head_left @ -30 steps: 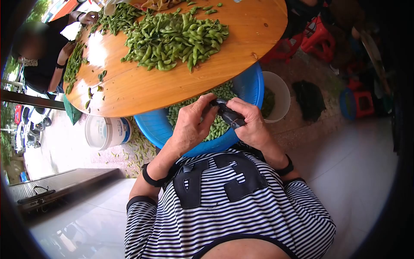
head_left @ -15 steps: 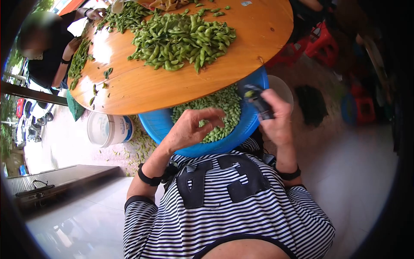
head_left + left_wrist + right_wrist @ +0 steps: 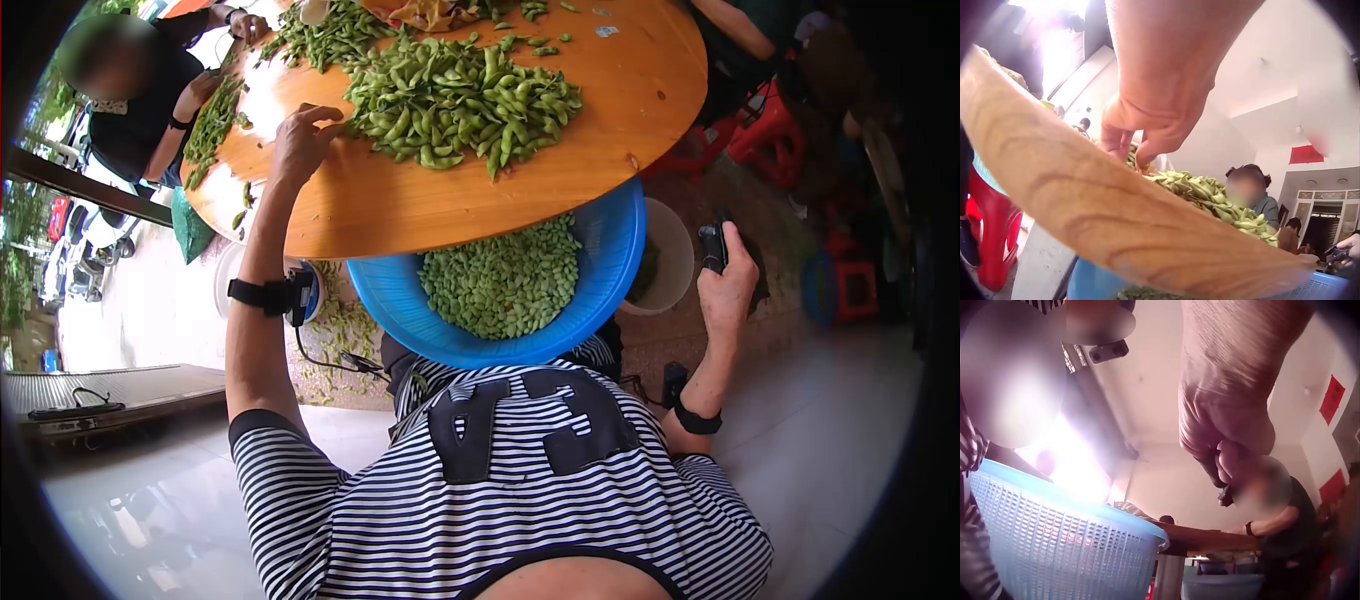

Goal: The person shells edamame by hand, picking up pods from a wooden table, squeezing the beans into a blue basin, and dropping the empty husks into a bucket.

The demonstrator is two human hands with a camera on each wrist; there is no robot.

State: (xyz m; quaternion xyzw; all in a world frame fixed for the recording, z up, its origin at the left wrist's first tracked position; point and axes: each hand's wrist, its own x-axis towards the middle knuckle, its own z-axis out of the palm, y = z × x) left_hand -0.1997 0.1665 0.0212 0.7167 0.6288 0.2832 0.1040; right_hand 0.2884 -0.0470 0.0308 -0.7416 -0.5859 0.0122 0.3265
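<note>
My left hand [image 3: 300,145] reaches over the wooden table [image 3: 420,215], its fingertips right at the left edge of a pile of green soybean pods [image 3: 450,100]. In the left wrist view, that hand [image 3: 1163,119] points its fingers and thumb down beside the pods [image 3: 1210,197]. Out to the right of the basket, my right hand [image 3: 728,280] grips a small black hand tool [image 3: 712,248]; its working end is too small to make out. Between my arms, against the table edge, sits a blue plastic basket [image 3: 610,290] with shelled green beans [image 3: 500,285] in it.
A white bucket [image 3: 678,255] stands right of the basket, and another lies partly behind my left wrist. Across the table's left end, a person in dark clothes [image 3: 130,125] handles more pods [image 3: 215,130]. Red stools [image 3: 770,130] stand at the right. Pod scraps [image 3: 350,335] litter the floor.
My hands were together over the basket with the black tool, then parted. The left moved up and left to the pods on the table; the right swung out to the right, still holding the tool.
</note>
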